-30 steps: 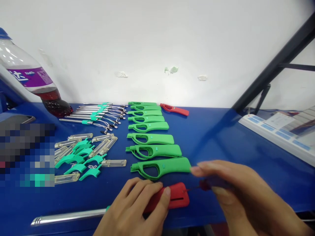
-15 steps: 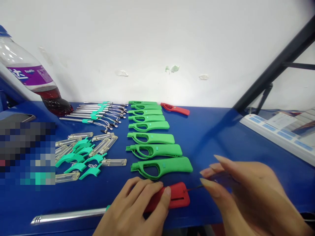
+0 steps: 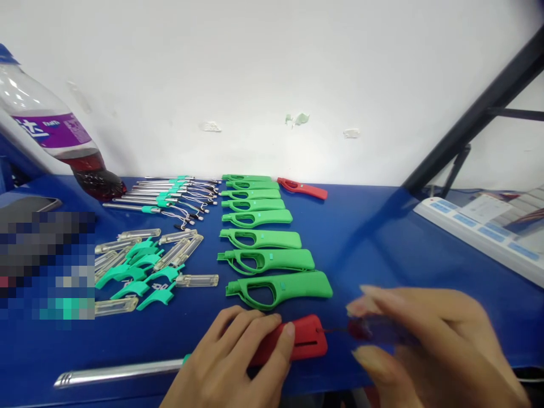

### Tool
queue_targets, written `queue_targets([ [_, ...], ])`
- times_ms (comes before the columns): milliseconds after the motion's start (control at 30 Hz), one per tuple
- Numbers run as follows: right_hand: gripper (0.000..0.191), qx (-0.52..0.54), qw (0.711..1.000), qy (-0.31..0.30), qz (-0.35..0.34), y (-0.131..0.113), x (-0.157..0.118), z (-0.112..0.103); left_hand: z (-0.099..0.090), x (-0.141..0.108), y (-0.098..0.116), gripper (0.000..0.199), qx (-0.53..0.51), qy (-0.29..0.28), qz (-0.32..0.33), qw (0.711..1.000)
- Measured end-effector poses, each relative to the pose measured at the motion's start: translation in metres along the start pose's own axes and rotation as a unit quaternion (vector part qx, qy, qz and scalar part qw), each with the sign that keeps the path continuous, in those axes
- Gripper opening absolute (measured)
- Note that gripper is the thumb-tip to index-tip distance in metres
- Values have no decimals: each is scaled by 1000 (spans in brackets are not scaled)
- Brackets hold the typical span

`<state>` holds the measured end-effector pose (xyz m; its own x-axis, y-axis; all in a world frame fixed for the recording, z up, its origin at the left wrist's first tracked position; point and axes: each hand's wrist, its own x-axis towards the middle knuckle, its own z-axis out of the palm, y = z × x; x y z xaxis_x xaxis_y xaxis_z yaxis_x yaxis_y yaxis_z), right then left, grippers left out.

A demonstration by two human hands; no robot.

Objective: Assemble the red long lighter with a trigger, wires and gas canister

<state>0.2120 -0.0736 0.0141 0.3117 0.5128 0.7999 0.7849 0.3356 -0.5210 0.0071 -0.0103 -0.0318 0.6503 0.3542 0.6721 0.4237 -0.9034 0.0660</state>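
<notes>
Left hand (image 3: pixel 242 357) clasps red plastic lighter (image 3: pixel 312 338) near blue table's (image 3: pixel 374 232) front edge. Right hand (image 3: pixel 433 340) grasps dark-shafted screwdriver (image 3: pixel 359 328) — open room beyond.

Smooth red plastic handle (image 3: pixel 309 330), glossy metal tube (image 3: pixel 123 372)

1. Bright, even light whitens the wall (image 3: pixel 263 73) at 12 o'clock; its source is out of view.
2. Soft shadow crosses the blue table (image 3: pixel 361 226) toward 3.
3. Glints streak the Fanta bottle (image 3: pixel 55 131) at 10 and metal nozzle (image 3: pixel 123 371) at 8.
4. Blur softens the right hand (image 3: pixel 433 340) and screwdriver (image 3: pixel 364 330) at 4.
5. Lens distortion leans the bottle; the 2 o'clock corner darkens; coarse pixelation covers 9.
</notes>
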Motion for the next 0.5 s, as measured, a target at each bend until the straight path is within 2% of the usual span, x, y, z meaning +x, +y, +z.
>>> queue_targets([
  [100,26,11,998,26,53,-6,-3,8,-1,-1,0,35,1,3,0,1000],
  [200,22,33,999,30,31,1,-4,8,-2,0,0,35,7,5,-5,1000],
  [333,25,31,999,4,-4,14,-5,-1,-2,11,2,30,11,6,-9,1000],
  [400,22,25,1000,-8,-2,11,-5,-2,-1,17,2,33,11,7,-6,1000],
  [500,29,36,999,-10,27,-2,-2,2,0,20,3,33,9,7,-2,1000],
])
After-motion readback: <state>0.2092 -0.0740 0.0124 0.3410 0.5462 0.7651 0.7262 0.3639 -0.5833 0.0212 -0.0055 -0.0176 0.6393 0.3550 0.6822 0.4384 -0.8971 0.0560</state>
